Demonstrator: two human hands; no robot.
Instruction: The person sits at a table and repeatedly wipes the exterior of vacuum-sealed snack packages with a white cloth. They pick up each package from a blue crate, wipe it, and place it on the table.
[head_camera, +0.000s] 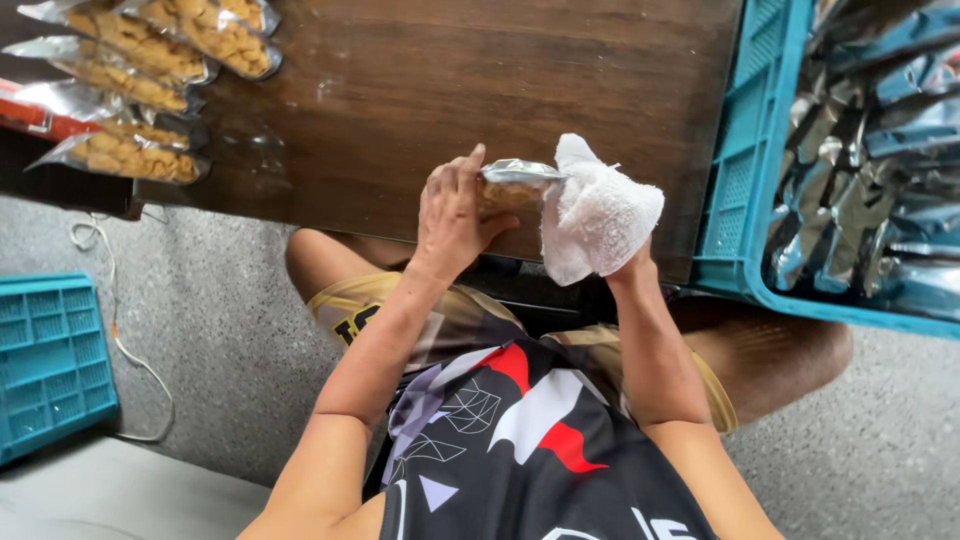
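My left hand (452, 215) grips a small clear bag of golden snacks (513, 182) with a silvery top, held just above the near edge of the dark wooden table (450, 90). My right hand (632, 262) is almost wholly hidden inside a white towel (597, 213), which is pressed against the right end of that bag. Only the right wrist shows below the cloth.
Several filled snack bags (140, 60) lie in a pile at the table's far left. A teal plastic crate (755, 150) at the right holds several silvery bags (870, 150). Another teal crate (50, 360) sits on the grey floor at left, beside a white cord (110, 300).
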